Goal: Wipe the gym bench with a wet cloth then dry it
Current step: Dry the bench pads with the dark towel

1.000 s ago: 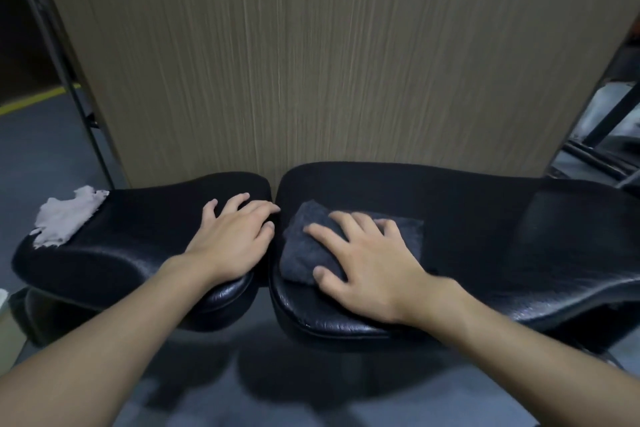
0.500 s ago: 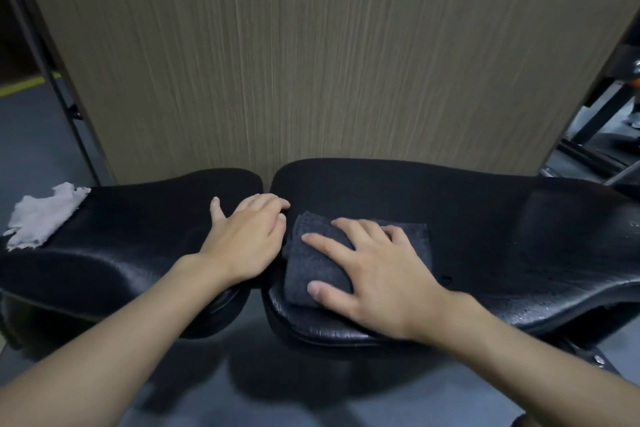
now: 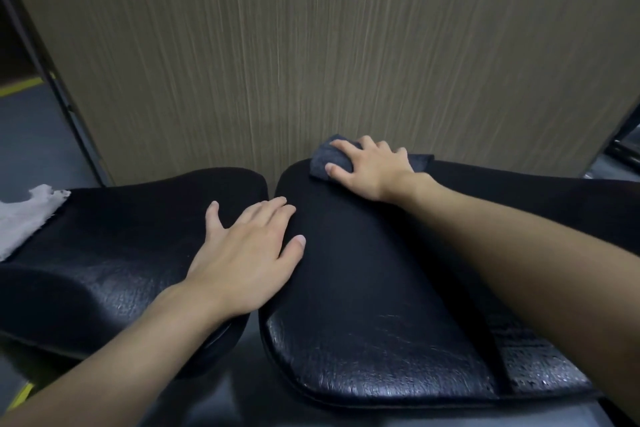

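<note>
The black padded gym bench has two pads: a left seat pad [image 3: 114, 246] and a longer right pad [image 3: 367, 305] with a gap between them. My right hand [image 3: 372, 168] presses a dark grey cloth [image 3: 325, 158] flat on the far edge of the right pad, next to the wall. Part of the cloth sticks out to the right of the hand. My left hand [image 3: 246, 250] rests flat with straight fingers across the gap between the pads. A white cloth [image 3: 26, 215] lies on the far left end of the seat pad.
A wood-grain wall panel [image 3: 311, 45] stands directly behind the bench. Grey floor [image 3: 31, 135] with a yellow line shows at the left, beside a dark metal post. Dark gym equipment shows at the right edge. Water droplets glisten on the right pad's near right side.
My right hand has slid the grey cloth from the near part of the right pad to its far edge. The view has moved closer to the bench. My left hand stays over the gap.
</note>
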A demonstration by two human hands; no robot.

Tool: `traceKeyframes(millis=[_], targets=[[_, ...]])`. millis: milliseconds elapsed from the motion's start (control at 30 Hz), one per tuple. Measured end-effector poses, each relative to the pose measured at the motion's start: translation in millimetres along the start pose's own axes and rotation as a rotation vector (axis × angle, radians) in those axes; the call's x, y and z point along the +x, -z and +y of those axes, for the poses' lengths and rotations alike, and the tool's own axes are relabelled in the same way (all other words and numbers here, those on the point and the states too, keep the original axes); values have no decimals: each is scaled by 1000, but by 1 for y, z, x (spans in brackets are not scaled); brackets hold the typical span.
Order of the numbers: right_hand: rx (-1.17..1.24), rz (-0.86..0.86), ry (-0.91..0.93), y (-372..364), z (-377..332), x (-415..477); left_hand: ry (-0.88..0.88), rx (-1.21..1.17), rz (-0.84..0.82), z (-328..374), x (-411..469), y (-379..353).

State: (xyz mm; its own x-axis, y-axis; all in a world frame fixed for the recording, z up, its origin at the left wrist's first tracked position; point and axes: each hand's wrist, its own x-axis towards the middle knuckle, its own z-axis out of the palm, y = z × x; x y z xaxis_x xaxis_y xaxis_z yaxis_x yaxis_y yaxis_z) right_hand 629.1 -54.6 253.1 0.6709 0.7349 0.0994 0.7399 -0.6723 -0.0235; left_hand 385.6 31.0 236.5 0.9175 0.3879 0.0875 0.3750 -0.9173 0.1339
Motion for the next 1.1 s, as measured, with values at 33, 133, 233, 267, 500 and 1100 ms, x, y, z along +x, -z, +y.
traceKeyframes(millis=[33, 133, 233, 267, 500, 1100], targets=[[4, -2, -17, 0, 0, 6, -1, -1, 3, 0, 0, 0], [5, -8, -37, -1, -3, 9, -4, -11, 12, -1, -1, 0], [-1, -7, -12, 0, -5, -12, -4, -20, 21, -2, 0, 0], [3, -5, 6, 1, -6, -24, -4, -22, 20, -2, 0, 0], [29, 24, 174, 13, -20, -156, 2, -15, 14, -3, 1, 0], [10, 41, 226, 19, -2, -211, -36, -379, 56, 40, 6, 10]])
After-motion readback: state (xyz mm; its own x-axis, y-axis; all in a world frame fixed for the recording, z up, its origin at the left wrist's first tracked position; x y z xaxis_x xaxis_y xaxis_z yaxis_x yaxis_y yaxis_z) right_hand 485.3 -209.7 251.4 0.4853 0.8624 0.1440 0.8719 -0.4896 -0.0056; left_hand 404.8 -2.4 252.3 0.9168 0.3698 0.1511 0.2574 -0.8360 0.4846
